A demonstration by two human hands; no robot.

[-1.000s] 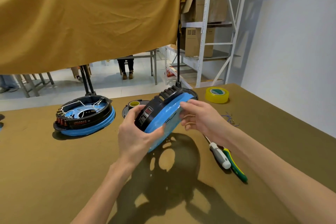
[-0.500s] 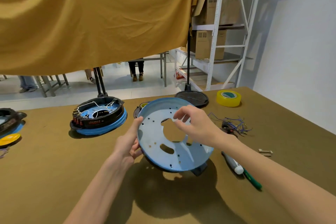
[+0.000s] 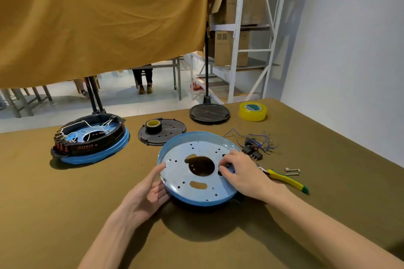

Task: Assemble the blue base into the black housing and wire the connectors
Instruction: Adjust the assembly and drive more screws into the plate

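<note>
Nearest you, your left hand lies palm up at the near-left rim of the blue base, fingers straight, the grip apart, with fingertips touching the rim. Your right hand rests over the right side of the base; its fingers are curled and the fingertips pinch at the plate by a small hole, grip clamped on the blue base. The base sits hollow side up on the desk, perforated plate facing you, with a large round opening at its middle. A dark part shows under its near-right edge; whether that is the black housing cannot be told.

Just right of your right wrist lies a yellow-and-green handled tool, and beyond it two small metal pins. Behind the hand lies a tangle of blue wires with connectors.

Farther back, a black perforated disc carries a small roll of yellow tape. To the far left stands an assembled unit, black ring on a blue base, with white wires inside. At the far edge sit a round black stand foot and a large yellow tape roll.
</note>
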